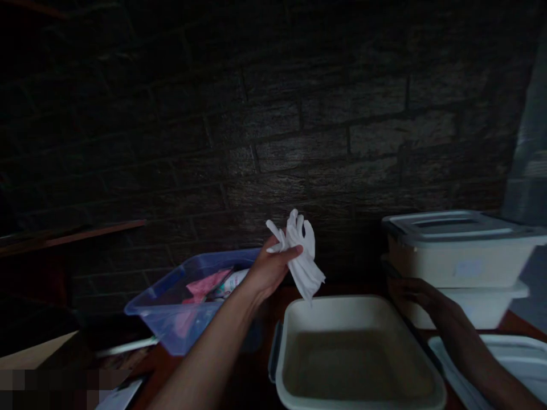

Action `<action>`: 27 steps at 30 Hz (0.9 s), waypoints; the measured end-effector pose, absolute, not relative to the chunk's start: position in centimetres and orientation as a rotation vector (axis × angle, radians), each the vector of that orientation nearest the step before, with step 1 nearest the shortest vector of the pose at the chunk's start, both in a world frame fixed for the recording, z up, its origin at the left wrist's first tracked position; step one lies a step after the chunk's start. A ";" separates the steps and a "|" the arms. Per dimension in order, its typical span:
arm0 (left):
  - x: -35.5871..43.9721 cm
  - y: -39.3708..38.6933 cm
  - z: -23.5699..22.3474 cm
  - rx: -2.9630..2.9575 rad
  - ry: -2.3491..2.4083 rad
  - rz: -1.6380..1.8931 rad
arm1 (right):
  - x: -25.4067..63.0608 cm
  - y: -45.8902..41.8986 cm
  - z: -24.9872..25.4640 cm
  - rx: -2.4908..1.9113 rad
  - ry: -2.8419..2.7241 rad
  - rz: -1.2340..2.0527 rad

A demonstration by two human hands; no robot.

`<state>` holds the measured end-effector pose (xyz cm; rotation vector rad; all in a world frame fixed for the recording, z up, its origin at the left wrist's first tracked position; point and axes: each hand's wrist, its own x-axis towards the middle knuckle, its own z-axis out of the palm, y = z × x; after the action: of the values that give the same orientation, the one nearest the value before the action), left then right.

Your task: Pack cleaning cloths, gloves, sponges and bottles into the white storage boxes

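Note:
My left hand [273,267] is closed on a thin white glove [301,256], with the thumb across it. The glove's limp fingers point up, and its cuff hangs over the far rim of a cream plastic bin [363,401]. Only shadow and bare floor show inside that lidless bin. To the right, my right hand [412,293] hovers by the bin's far right corner, in front of stacked lidded boxes [461,265]. Its fingers are stretched out to the left, dim in the shadow; I see nothing held in them.
A translucent blue basket [196,322] on the left holds a pink packet [209,285] and a white printed packet [233,282]. A loose grey-white lid [513,359] lies at the lower right. Behind everything stands a dark brick wall [277,142]. A reddish-brown tabletop [273,319] lies underneath.

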<state>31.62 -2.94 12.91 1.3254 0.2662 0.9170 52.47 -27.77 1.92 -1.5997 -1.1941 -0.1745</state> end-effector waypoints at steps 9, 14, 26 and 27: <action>33.1 -5.6 11.2 1.229 0.293 0.923 | 49.4 -24.1 12.5 -1.415 -1.474 0.040; 33.5 -6.0 11.0 1.151 0.322 0.972 | 48.2 -21.8 13.1 -1.540 -1.580 0.084; 33.8 -6.0 10.6 1.246 0.317 0.787 | 50.8 -21.6 12.3 -1.346 -1.452 0.062; 33.7 -5.7 10.6 1.262 0.310 0.776 | 51.3 -21.7 12.5 -1.265 -1.389 0.113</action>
<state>33.71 -5.71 10.61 1.2624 0.3103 0.7765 51.25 -21.72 12.51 -1.2655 -1.3889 0.1128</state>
